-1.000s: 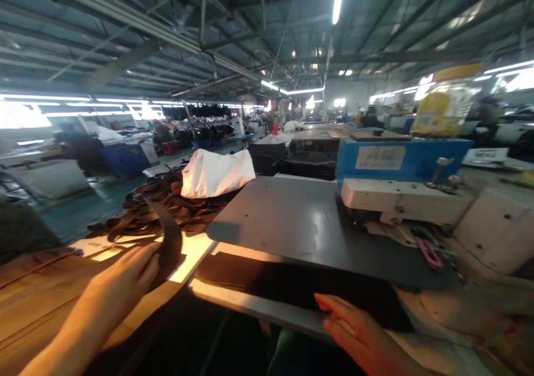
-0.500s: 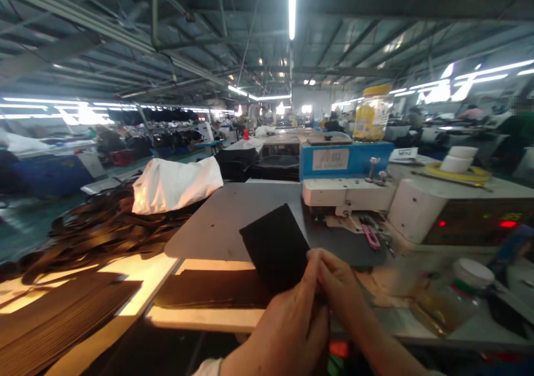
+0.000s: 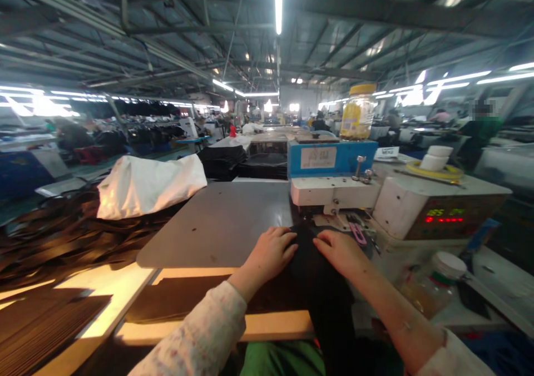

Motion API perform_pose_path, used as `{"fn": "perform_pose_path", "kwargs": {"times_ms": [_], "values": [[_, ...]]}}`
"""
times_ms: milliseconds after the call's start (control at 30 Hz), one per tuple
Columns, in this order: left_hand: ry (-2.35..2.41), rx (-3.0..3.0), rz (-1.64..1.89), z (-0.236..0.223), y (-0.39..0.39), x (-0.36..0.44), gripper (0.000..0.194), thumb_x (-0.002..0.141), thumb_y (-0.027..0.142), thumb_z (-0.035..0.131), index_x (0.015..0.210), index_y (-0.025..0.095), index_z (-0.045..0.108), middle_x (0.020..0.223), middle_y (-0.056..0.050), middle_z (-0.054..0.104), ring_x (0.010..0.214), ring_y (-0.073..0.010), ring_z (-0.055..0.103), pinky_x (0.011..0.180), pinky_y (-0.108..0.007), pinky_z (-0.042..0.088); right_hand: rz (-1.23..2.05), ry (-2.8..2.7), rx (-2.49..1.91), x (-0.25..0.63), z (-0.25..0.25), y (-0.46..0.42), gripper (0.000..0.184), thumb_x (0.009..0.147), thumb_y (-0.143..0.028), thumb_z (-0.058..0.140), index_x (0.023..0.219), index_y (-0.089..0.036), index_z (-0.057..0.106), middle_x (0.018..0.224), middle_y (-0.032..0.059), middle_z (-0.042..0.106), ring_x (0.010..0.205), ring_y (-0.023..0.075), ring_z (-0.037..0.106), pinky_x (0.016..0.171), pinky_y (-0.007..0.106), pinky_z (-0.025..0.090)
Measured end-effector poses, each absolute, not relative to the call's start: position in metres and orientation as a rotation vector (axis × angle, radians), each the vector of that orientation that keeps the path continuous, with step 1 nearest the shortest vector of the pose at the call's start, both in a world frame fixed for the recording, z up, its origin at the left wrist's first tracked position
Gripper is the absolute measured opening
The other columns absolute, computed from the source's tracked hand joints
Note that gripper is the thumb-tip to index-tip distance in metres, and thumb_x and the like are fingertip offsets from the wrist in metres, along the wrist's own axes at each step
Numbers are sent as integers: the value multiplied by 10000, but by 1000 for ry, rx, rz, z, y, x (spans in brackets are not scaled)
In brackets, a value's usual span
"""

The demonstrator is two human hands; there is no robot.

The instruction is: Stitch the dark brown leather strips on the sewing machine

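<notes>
A piece of black fabric (image 3: 311, 267) lies in front of the sewing head of an industrial sewing machine (image 3: 329, 191), and its lower part hangs down over the table's front edge. At its left side, my left hand (image 3: 269, 256) has curled fingers and thumb closed on the cloth. My right hand (image 3: 339, 249) pinches the opposite edge, thumb and finger pressed together. The far end of the fabric reaches beneath the machine's head. Close beyond my right hand are pink-handled thread snips (image 3: 356, 232).
A grey metal plate (image 3: 217, 220) extends left of the machine. Brown fabric stacks (image 3: 179, 298) lie in front, with brown strips (image 3: 75, 226) and a white cloth (image 3: 152, 187) further left. A control box (image 3: 454, 214) and a lidded plastic jar (image 3: 438, 287) stand right.
Both hands have moved apart and forward, bringing the black fabric from the raised, pinched position down to the machine's head. The camera view has shifted slightly right.
</notes>
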State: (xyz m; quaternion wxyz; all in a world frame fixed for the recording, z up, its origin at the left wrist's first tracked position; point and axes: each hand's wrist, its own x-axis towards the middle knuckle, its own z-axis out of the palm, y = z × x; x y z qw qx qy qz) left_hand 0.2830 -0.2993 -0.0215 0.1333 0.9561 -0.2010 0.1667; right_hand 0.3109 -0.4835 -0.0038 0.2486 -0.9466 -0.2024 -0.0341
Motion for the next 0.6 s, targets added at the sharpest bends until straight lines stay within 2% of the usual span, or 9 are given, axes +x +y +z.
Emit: {"fn": "perform_pose_path", "kwargs": {"times_ms": [100,200,367,600], "values": [[-610,2755,484,-20,-303,290,301,850,312,416,1079,179,561,1066,-84,563,995,-207,485,881,-338,402,-108,-507,-2618,322,-2,-474,276,819,-301,413,920,-156,625,861,84,667,787,187,602,652,262,390],[-619,2757,490,-19,-304,295,305,851,312,410,1076,170,560,1065,-90,561,1002,-213,483,884,-345,401,-133,-483,-2646,331,-3,-465,312,825,-291,412,1014,-129,601,943,114,659,848,204,604,703,275,413],[-628,2760,500,-20,-304,299,306,855,314,401,1075,169,557,1050,-87,558,983,-208,484,879,-339,398,-211,-508,-2671,337,-7,-458,322,841,-270,395,1051,-113,582,988,128,645,938,203,581,791,278,412],[-627,2782,483,-17,-307,300,307,857,312,401,1066,155,563,1035,-86,561,954,-209,485,865,-331,400,-336,-604,-2810,338,-8,-454,309,860,-204,343,1035,-129,586,947,117,644,873,188,595,751,270,423]]}}
